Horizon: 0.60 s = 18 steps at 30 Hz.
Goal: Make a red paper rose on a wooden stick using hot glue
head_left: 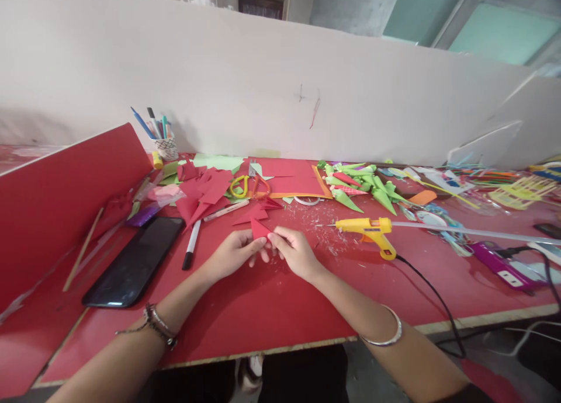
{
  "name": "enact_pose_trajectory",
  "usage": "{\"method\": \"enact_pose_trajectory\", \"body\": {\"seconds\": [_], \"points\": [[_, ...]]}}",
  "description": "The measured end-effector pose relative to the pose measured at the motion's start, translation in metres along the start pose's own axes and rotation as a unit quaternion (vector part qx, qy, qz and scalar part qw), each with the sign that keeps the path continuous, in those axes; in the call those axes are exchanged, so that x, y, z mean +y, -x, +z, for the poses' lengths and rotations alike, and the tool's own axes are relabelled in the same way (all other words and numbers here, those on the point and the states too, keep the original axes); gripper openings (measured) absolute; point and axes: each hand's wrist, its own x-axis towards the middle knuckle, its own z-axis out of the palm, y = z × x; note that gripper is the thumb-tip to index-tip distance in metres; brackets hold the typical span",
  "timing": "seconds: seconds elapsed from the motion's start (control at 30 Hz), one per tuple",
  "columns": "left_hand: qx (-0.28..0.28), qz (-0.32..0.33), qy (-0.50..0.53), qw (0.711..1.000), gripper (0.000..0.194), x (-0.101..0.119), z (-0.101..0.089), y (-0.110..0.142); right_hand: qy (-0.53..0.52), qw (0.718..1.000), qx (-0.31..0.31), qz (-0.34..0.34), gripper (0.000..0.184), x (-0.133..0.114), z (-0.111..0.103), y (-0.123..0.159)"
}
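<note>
A: What've the hands got?
B: L hand (234, 252) & R hand (298, 252) both pinching a folded red paper (259, 228), one side each, thumbs on top.
A: Where's the paper?
B: Above the red table (263, 309), near its front edge, btwn phone (134, 263) & yellow glue gun (372, 230).
A: Beyond it?
B: Scissors (250, 187), red scraps (204, 193); green paper cones (346, 200) to the R.
</note>
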Motion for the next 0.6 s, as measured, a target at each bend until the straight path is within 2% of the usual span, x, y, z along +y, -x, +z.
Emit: {"method": "enact_pose_trajectory", "body": {"seconds": [0.1, 0.2, 0.4, 0.6], "points": [[-0.022, -0.043, -0.001, 0.999, 0.048, -0.0009, -0.0017, 0.0017, 0.013, 1.0, -0.004, -0.019, 0.034, -0.0028, 0.0005, 0.0018], [-0.029, -0.064, -0.034, 0.997, 0.054, -0.0029, -0.0025, 0.0021, -0.011, 1.0, -0.016, -0.008, 0.036, -0.0033, 0.0012, 0.0028], [0.031, -0.039, -0.075, 0.996, 0.051, -0.0047, -0.0025, 0.001, -0.08, 0.995, -0.056, 0.023, 0.03, -0.0021, 0.0013, 0.0033], [0.043, -0.02, -0.113, 0.992, 0.049, -0.004, -0.0051, 0.0027, -0.093, 0.992, -0.077, 0.026, 0.035, 0.001, 0.0001, 0.002]]}}
